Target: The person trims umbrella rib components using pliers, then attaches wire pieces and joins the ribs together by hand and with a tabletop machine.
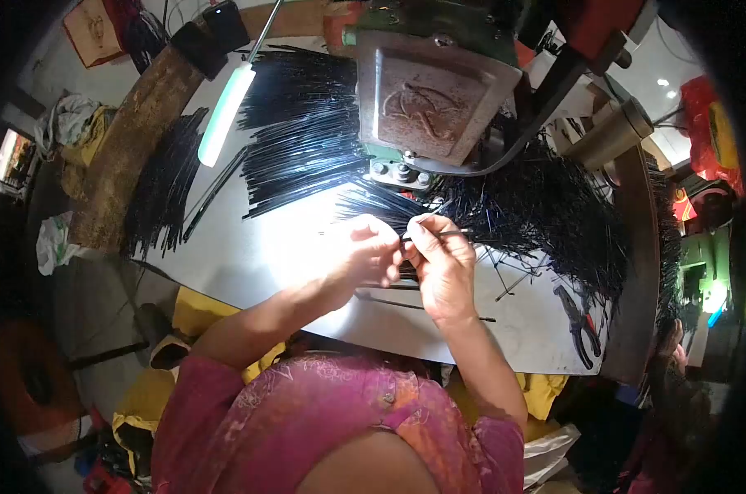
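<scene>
My right hand (443,267) pinches a thin black umbrella rib (457,234) between thumb and fingers, just in front of the machine head. Close beside it on the left, my left hand (371,251) has its fingers curled together at the same rib's other side; bright light washes out part of this hand. Above both hands hangs the green and rusty machine (426,99), with an umbrella emblem on its cover and a bolted metal piece (401,173) at its bottom. Several loose ribs (397,305) lie on the white table under my wrists.
Bundled black ribs (303,156) lie left of the machine, and a tangled heap (546,206) lies right. Pliers (577,327) rest near the table's right front edge. A lit lamp (227,115) stands at upper left. A wooden board (130,156) borders the table's left side.
</scene>
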The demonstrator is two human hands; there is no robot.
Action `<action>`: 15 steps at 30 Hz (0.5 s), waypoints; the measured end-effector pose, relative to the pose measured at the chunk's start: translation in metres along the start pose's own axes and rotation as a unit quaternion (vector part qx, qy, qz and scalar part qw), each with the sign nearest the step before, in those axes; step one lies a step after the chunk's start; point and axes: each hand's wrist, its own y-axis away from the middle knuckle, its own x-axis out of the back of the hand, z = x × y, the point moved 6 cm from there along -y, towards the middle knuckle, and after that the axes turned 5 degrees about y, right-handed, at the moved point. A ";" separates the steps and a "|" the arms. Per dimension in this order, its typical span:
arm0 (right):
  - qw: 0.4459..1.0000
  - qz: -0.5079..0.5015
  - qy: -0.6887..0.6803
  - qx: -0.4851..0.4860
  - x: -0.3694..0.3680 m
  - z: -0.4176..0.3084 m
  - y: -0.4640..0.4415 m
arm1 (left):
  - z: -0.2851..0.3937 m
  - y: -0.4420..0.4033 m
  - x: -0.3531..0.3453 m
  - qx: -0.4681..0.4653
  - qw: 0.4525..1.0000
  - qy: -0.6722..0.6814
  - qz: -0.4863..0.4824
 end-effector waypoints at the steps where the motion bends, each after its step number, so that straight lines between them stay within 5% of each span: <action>1: 0.998 0.039 0.050 0.007 0.008 0.007 -0.005 | 0.006 0.003 0.001 -0.012 0.996 -0.085 0.001; 2: 0.995 0.029 0.089 -0.040 0.011 0.008 -0.008 | 0.041 0.004 -0.001 -0.187 0.930 -0.316 0.019; 3: 0.988 0.018 0.124 -0.086 0.014 0.008 -0.011 | 0.076 0.004 -0.009 -0.346 0.779 -0.521 0.037; 5: 0.981 0.021 0.177 -0.073 0.015 0.002 -0.016 | 0.093 -0.017 0.029 -0.479 0.551 -0.670 0.132; 7: 0.976 0.038 0.198 -0.083 0.020 -0.002 -0.021 | 0.097 -0.038 0.044 -0.438 0.486 -0.742 0.147; 8: 0.970 0.055 0.218 -0.093 0.020 -0.004 -0.022 | 0.094 -0.046 0.050 -0.377 0.501 -0.768 0.129; 13: 0.968 0.055 0.218 -0.107 0.030 -0.005 -0.033 | 0.094 -0.035 0.035 -0.455 0.544 -0.694 0.121; 15: 0.967 0.061 0.208 -0.133 0.023 -0.008 -0.036 | 0.087 -0.030 0.019 -0.456 0.489 -0.736 0.106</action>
